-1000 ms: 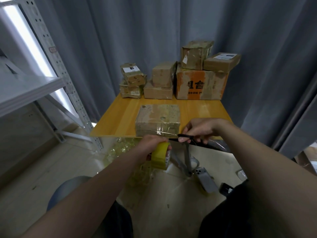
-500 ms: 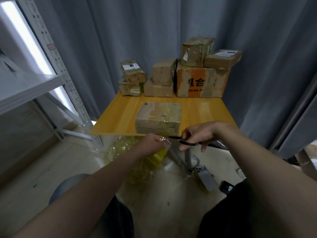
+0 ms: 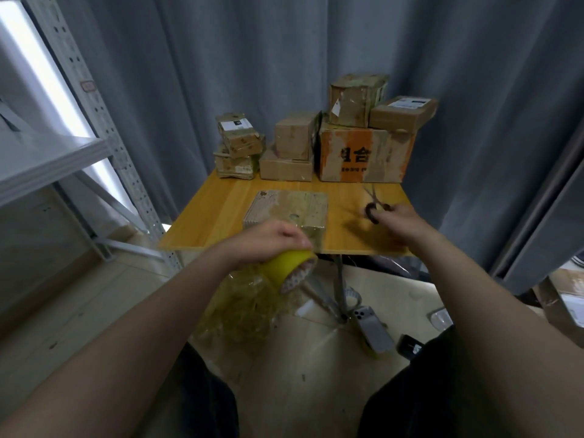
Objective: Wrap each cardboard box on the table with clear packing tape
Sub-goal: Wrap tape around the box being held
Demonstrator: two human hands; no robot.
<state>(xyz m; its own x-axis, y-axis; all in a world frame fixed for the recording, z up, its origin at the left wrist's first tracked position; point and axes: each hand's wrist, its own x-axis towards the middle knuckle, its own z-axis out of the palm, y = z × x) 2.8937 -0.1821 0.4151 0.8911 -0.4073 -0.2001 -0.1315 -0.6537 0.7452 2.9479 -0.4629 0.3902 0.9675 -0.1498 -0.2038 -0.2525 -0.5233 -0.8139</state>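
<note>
Grey curtains behind yellow counter [image 3: 215, 216]. Grip of left hand [image 3: 268, 238] clamped round tape roll [image 3: 289, 268], box [image 3: 290, 207] just beyond it; grip of right hand [image 3: 399, 221] pinches scissors [image 3: 373, 205]. Likely risk: loose tape end re-sticking to roll

Box [image 3: 286, 210] lies on the table [image 3: 215, 216], scissors [image 3: 374, 202] to its right, stacked boxes [image 3: 363, 156] behind
</note>
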